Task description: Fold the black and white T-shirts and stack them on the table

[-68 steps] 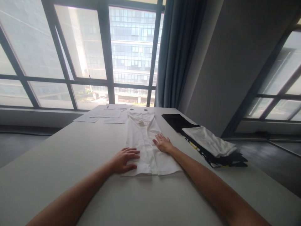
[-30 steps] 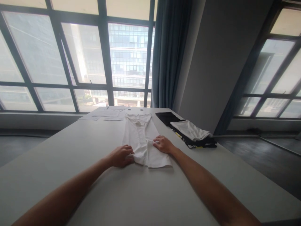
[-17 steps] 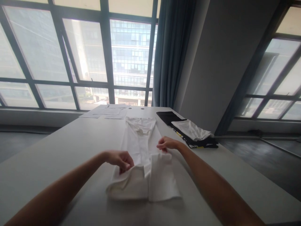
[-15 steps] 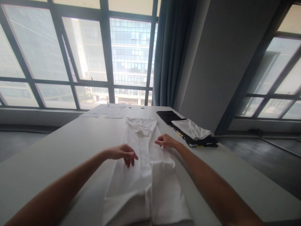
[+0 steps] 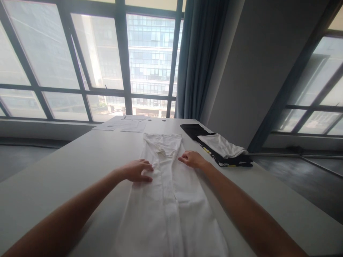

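A white garment (image 5: 158, 207) lies lengthwise down the middle of the white table, its sides folded inward and its far end gathered around a neck opening. My left hand (image 5: 138, 170) rests on the garment's left edge with fingers apart. On the right edge, near the neck opening, my right hand (image 5: 191, 159) has its fingers curled together against the cloth; whether any fabric is pinched between them is too small to tell.
On the white table (image 5: 88, 160), a folded white cloth (image 5: 223, 145) lies over dark folded garments (image 5: 191, 131) at the right. Sheets of paper (image 5: 124, 123) lie at the far left end. Windows and a curtain (image 5: 197, 64) stand beyond.
The near part of the garment, which had a raised folded flap at the right, now lies flatter and longer. My left hand has moved slightly up and left, from above the cloth to its edge.
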`<state>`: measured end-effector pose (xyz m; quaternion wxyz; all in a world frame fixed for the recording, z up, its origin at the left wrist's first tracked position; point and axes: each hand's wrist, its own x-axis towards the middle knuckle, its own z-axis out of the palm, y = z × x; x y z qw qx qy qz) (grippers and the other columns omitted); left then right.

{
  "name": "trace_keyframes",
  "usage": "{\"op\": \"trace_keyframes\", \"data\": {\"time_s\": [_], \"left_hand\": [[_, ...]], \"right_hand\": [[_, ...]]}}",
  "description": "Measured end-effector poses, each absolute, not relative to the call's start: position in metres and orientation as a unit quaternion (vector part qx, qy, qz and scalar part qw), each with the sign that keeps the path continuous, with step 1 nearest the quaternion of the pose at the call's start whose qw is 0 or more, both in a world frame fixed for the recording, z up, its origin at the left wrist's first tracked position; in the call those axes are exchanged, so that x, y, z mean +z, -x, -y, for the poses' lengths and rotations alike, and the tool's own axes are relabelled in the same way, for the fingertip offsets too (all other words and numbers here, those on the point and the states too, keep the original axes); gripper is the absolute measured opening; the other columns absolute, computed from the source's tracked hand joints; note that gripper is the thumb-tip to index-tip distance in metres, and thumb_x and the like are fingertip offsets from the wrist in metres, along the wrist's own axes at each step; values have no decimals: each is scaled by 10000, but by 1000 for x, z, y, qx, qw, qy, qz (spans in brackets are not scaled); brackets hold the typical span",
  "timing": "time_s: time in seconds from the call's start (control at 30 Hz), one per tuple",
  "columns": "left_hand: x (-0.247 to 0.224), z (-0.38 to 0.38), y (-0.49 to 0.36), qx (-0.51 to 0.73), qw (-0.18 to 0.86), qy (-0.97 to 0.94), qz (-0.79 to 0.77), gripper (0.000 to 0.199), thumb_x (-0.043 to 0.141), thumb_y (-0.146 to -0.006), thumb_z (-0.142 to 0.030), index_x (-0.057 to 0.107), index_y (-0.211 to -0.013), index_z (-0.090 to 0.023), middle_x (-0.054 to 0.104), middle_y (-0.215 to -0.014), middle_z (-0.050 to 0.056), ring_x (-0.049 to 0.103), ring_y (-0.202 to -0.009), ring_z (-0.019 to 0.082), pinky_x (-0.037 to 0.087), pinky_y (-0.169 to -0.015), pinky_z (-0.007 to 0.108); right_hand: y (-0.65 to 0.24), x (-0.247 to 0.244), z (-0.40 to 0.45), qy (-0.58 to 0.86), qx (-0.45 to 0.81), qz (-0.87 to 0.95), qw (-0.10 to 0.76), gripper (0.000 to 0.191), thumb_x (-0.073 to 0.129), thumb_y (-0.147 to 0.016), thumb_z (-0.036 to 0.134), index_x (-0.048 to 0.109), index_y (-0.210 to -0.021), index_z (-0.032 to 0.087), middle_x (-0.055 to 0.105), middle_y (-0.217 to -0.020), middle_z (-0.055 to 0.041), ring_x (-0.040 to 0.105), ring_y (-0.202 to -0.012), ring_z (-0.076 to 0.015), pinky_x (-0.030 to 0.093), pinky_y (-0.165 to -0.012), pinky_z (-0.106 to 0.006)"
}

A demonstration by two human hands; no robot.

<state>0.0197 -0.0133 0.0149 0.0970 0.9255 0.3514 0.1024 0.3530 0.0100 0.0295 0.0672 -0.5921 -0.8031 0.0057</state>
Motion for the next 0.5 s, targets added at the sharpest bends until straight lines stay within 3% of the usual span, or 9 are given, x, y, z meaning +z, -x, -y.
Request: {"op": "trace_keyframes", "data": {"time_s": [0.07,0.13,0.23,0.33,0.43,0.5], "left_hand": [[17,8,-24,124,108,-916,-366,443,524,-880,-627,745,-970,-254,736,-995,54,678,-893,217,506,-829,312],[16,-2,-30,149,98,-901,-395,410,459,-947,-528,732,-923,-223,726,-931,59,674,-815,197,513,-783,304],[12,-24,-40,192,24,-881,-431,330,463,-964,-406,690,-1083,-198,689,-1162,107,632,-1067,255,493,-929,373],[8,-53,-50,192,-18,-859,-474,373,440,-977,-371,598,-1268,-200,592,-1374,110,517,-1280,277,420,-1055,429],[8,-79,-58,164,-5,-846,-507,380,359,-1007,-360,591,-1272,-219,615,-1358,90,541,-1273,235,412,-1064,386],[11,-93,-62,142,-5,-844,-517,384,324,-1014,-355,636,-1197,-224,662,-1286,93,590,-1216,229,429,-1036,372]], "right_hand": [[-345,31,-13,613,-24,786,82,419,482,-942,534,752,-906,215,734,-1016,-90,660,-923,-228,431,-800,-289],[-333,30,-19,624,-52,771,116,383,492,-947,499,741,-938,208,730,-1034,-95,654,-941,-228,428,-807,-291],[-307,29,-34,607,-41,777,160,375,502,-944,507,729,-995,213,714,-1100,-85,645,-966,-213,432,-819,-282],[-278,31,-54,577,4,799,168,462,534,-900,600,718,-1060,208,713,-1109,-83,645,-988,-212,443,-828,-276],[-253,31,-74,576,35,803,148,506,602,-839,608,707,-1115,198,724,-1089,-97,654,-984,-229,457,-808,-280],[-244,28,-87,589,53,795,135,393,625,-835,510,729,-1047,197,738,-1041,-99,664,-956,-232,459,-771,-275]]}}
